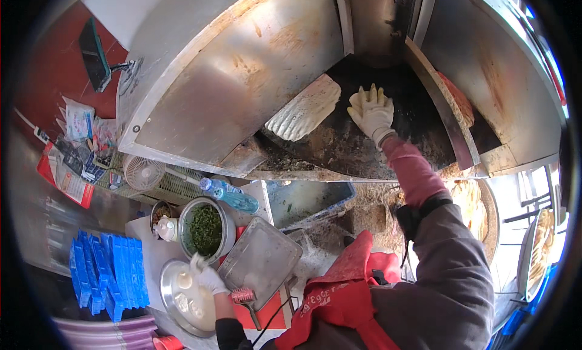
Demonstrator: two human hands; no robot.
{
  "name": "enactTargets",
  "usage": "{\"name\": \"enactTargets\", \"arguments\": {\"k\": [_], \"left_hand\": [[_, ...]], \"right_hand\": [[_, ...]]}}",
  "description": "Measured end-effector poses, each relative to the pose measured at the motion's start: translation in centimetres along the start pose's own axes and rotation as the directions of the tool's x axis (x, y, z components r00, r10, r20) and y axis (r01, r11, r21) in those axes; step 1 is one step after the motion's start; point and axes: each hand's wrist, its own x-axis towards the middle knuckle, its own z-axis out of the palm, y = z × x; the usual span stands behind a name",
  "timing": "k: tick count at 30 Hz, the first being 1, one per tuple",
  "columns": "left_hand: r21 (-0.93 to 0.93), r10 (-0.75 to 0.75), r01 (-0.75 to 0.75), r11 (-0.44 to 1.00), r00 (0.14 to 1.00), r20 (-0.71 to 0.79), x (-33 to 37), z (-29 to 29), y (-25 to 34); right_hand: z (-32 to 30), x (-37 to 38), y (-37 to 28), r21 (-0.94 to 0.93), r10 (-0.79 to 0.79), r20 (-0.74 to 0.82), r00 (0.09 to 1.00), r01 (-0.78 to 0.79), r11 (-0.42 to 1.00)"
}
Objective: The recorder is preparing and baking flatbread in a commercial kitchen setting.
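My right hand (pixel 371 112), in a white glove, reaches onto the dark baking surface (pixel 418 122) with its fingers spread and nothing in them. Left of it lies a pale, ridged slab of flatbread dough (pixel 306 110). My left hand (pixel 210 279), also gloved, is over the edge of a round metal bowl (pixel 163 289); its fingers are smeared by motion. Inside the bowl are pale dough pieces (pixel 183 280) in a cream-coloured layer. A red spiked dough roller (pixel 244 295) rests beside my left wrist, against a metal tray (pixel 260 259).
A pot of chopped greens (pixel 203 230), a blue bottle (pixel 233 197) and a white fan (pixel 143 171) stand on the left. Blue plastic crates (pixel 112 271) are farther left. Metal walls (pixel 260 65) enclose the baking surface. Baked flatbreads (pixel 468 204) lie in a basket at right.
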Motion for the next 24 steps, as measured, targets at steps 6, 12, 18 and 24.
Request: {"name": "enactTargets", "arguments": {"k": [6,12,18,24], "left_hand": [[0.555,-0.384,0.331,0.763,0.923,-0.023,-1.8,-8.7,-7.0],[0.655,-0.694,0.458,0.602,0.705,0.145,-5.9,-13.5,-16.6],[0.758,-0.539,0.206,0.619,0.813,0.219,-5.7,-11.8,-14.7],[0.686,-0.451,0.292,0.666,0.891,0.058,-6.5,-10.7,-10.9]], "right_hand": [[-1.4,-4.1,-5.1,-0.078,0.027,0.037,0.999,-0.024,0.997],[1.8,-9.8,-3.9,0.196,-0.113,-0.159,0.981,0.143,0.970],[2.8,-1.3,-3.0,-0.055,-0.206,-0.166,0.964,0.199,0.978],[1.6,1.7,-4.5,-0.047,-0.121,-0.072,0.990,0.118,0.992]]}}
